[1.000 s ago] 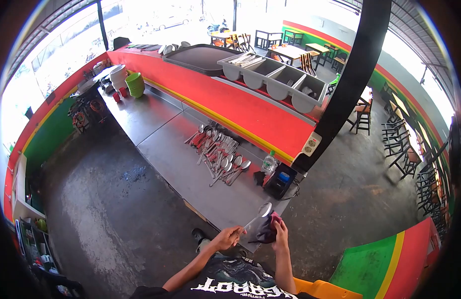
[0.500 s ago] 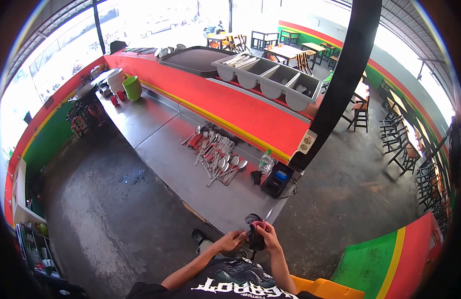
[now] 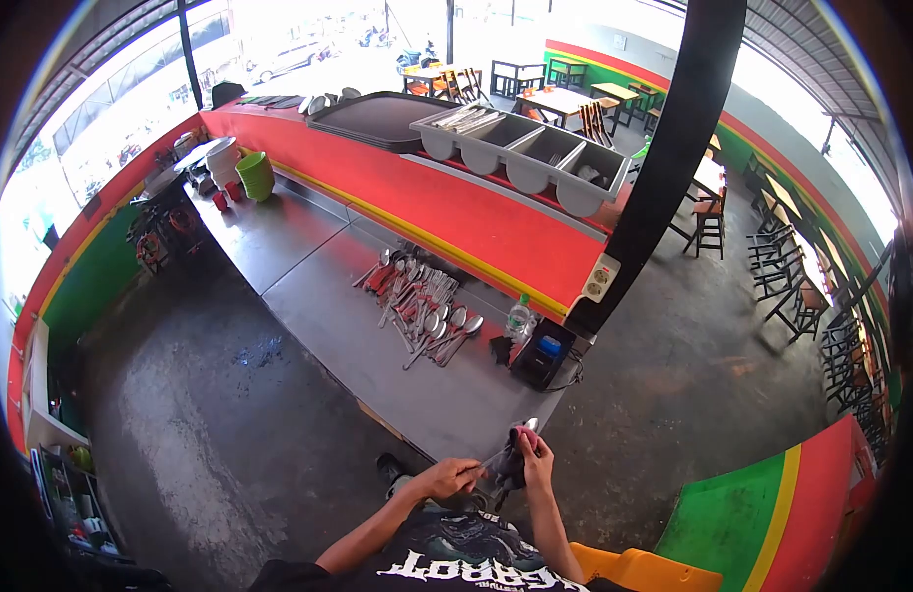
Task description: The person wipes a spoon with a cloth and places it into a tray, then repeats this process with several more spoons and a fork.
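At the near end of the steel counter, my left hand is closed round the handle of a spoon. The spoon's shiny bowl shows just above my right hand, whose fingers are pinched on a dark and pink cloth around the spoon. Farther up the counter lies a loose pile of spoons and forks, some with red handles, touched by neither hand.
A black device and a clear bottle stand at the counter's right edge. Green bowls are stacked at the far left. A grey cutlery bin and dark trays sit on the red ledge.
The cloth has shifted along the spoon and its bowl now shows above my right hand. My left hand has moved slightly left. The whole view has shifted a little.
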`<state>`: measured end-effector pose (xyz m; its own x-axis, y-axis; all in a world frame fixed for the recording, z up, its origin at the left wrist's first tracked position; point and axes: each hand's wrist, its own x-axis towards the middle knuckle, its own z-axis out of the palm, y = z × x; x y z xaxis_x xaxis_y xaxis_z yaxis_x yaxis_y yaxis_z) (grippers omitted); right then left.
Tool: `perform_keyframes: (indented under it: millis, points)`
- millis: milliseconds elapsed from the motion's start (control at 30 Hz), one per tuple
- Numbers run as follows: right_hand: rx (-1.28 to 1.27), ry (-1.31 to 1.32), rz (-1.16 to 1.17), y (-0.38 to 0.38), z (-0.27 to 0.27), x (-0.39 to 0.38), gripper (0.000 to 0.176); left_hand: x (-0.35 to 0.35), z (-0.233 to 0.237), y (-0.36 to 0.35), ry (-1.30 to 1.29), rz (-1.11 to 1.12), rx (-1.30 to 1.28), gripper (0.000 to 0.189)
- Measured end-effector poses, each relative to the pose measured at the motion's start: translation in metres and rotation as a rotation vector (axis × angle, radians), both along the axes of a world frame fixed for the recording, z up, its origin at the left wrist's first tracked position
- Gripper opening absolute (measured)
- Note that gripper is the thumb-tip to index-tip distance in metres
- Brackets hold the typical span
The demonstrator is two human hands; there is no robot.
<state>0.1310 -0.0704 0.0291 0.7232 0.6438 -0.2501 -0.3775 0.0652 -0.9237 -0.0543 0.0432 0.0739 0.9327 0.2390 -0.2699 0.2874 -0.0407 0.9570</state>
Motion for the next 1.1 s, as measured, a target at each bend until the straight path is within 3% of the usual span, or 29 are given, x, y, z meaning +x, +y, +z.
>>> perform_keyframes:
  millis: [367,600,733,933,1100]
  points:
    - [-0.152,0.069,-0.207,-0.003,-0.024,0.021,0.030,-0.031,0.007,0.024,0.084,-0.090,-0.140,0.032]
    - [0.034,0.191,-0.487,-0.012,-0.024,0.039,0.028,-0.049,0.009,0.029,0.029,0.056,-0.275,0.034]
    - [0.112,0.151,-0.480,-0.009,-0.015,0.037,0.027,-0.045,0.003,0.032,0.001,0.130,-0.249,0.033]
    - [0.139,-0.143,-0.361,0.004,0.016,0.017,0.024,-0.026,0.000,0.031,-0.012,0.230,-0.201,0.032]
    - [0.154,-0.233,-0.052,0.008,0.041,-0.013,0.033,0.001,-0.012,0.025,0.008,0.348,-0.140,0.027]
